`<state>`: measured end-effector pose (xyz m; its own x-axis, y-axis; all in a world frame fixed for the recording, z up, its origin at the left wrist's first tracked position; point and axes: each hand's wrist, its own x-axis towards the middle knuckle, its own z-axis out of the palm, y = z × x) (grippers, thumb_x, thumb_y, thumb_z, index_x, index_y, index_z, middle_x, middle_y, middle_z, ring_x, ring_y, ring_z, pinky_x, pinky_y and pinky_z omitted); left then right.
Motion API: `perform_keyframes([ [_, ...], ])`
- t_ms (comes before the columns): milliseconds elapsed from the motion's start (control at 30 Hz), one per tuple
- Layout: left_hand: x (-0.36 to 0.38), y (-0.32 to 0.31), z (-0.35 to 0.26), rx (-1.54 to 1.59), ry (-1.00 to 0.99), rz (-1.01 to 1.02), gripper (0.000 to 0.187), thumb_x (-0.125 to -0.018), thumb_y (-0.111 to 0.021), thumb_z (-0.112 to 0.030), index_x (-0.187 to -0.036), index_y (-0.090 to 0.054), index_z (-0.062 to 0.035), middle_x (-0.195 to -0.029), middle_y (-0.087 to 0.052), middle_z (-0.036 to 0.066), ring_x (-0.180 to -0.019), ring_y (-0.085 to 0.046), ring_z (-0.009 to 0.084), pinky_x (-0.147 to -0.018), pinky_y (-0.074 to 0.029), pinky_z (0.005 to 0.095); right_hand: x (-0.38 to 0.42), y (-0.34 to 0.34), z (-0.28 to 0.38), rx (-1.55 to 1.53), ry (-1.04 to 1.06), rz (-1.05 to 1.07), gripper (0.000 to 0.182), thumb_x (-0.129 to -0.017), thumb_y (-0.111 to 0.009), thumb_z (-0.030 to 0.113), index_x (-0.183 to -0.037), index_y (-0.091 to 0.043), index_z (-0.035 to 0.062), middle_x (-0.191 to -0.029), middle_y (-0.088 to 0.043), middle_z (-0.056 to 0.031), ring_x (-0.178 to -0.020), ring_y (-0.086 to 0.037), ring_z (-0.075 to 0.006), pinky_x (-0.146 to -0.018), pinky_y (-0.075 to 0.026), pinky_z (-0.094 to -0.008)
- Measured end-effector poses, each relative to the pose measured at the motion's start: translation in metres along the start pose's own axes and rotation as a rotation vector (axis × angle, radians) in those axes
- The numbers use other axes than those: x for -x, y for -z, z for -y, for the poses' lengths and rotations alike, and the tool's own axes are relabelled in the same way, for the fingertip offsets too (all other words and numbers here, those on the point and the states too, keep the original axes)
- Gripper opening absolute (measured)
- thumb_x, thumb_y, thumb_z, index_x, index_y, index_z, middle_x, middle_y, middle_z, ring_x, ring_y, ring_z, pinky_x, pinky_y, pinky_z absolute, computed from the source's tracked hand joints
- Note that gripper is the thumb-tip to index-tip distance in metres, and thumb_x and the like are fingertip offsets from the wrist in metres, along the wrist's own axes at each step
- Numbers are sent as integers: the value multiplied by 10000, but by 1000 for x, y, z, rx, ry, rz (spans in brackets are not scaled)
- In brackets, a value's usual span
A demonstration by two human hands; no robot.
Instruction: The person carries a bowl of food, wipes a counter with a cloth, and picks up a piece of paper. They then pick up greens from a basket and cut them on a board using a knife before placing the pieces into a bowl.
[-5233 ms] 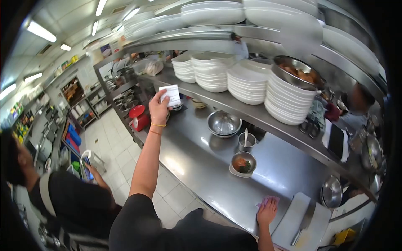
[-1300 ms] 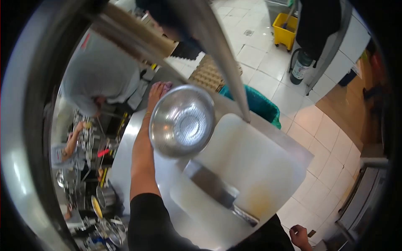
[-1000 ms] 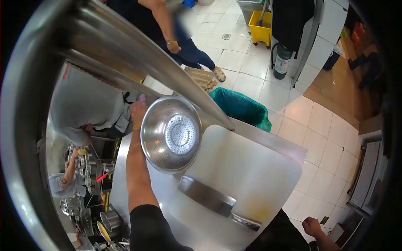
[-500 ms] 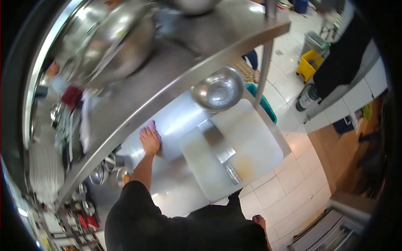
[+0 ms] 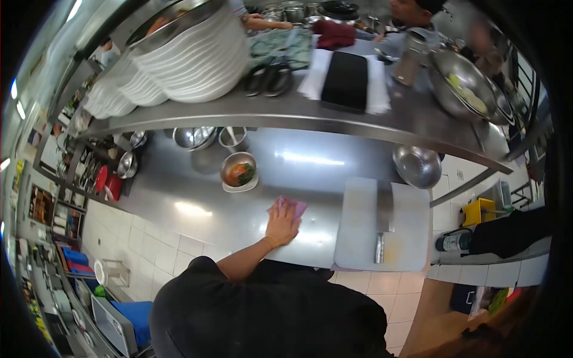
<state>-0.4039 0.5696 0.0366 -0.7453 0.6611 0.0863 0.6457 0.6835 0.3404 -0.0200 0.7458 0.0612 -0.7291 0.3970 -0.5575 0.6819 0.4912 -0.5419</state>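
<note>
My left hand [image 5: 282,225] presses a pink cloth [image 5: 296,209] flat on the steel table [image 5: 310,182], fingers spread over it. Behind it and to the left sits a steel bowl with orange and green food [image 5: 239,170]. To the right lies a white cutting board [image 5: 355,230], with a cleaver [image 5: 385,212] resting on it, handle toward me. My right hand does not show.
Overhead runs a steel shelf [image 5: 239,119] holding stacked white bowls [image 5: 191,68], scissors [image 5: 268,79], a black tablet-like object [image 5: 345,80] and a steel bowl [image 5: 459,86]. An empty bowl [image 5: 416,166] stands behind the board. Other people are beyond the shelf.
The view has swung toward the left, bringing the food bowl and more of the shelf into sight. My left hand and the cloth are nearer the table's front edge. My right hand has left view.
</note>
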Motion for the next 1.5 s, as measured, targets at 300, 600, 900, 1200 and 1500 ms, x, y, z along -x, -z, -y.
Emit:
perform_keyframes([
  [300,-79,103,162,-56,675,-832,344,-855,-622,-271,-1147,-633,-88,-1049,-644,199,-1084,-571,400,-912,-415,588,-143,55,238,-380,379,-93,310,-938,-608,304,-997,-669,5,-896,-701,-140,-831,-671,-227,-753,-525,-335],
  [600,-124,60,203,1337,617,86,316,-877,-615,-135,-1056,-517,107,-965,-638,211,-737,-693,302,-558,-614,401,-207,-95,328,486,724,-389,479,-902,-567,291,-1332,-472,102,-1362,-483,-129,-1344,-374,-363,-1060,-330,-521],
  [900,-118,26,183,863,160,335,373,-908,-644,-278,-1158,-578,-9,-1012,-675,105,-851,-690,278,-730,-560,422,-144,-74,247,429,374,-566,433,-918,-575,318,-1319,-499,173,-1356,-513,-86,-1341,-417,-293,-1051,-346,-505],
  [1200,-81,95,170,-134,-41,559,850,-802,-646,-596,-1505,-281,-289,-1623,-64,126,-1403,-28,597,-1013,-208,763,-137,-69,221,403,157,-913,436,-882,-574,304,-1264,-559,95,-1300,-571,-126,-1256,-502,-316,-1040,-351,-500],
  [1500,-83,89,167,-112,8,577,860,-810,-632,-605,-1514,-267,-271,-1621,-63,139,-1405,24,599,-1020,-168,779,-146,-75,217,400,132,-944,453,-871,-569,292,-1271,-548,80,-1287,-566,-146,-1273,-478,-325,-1047,-339,-518],
])
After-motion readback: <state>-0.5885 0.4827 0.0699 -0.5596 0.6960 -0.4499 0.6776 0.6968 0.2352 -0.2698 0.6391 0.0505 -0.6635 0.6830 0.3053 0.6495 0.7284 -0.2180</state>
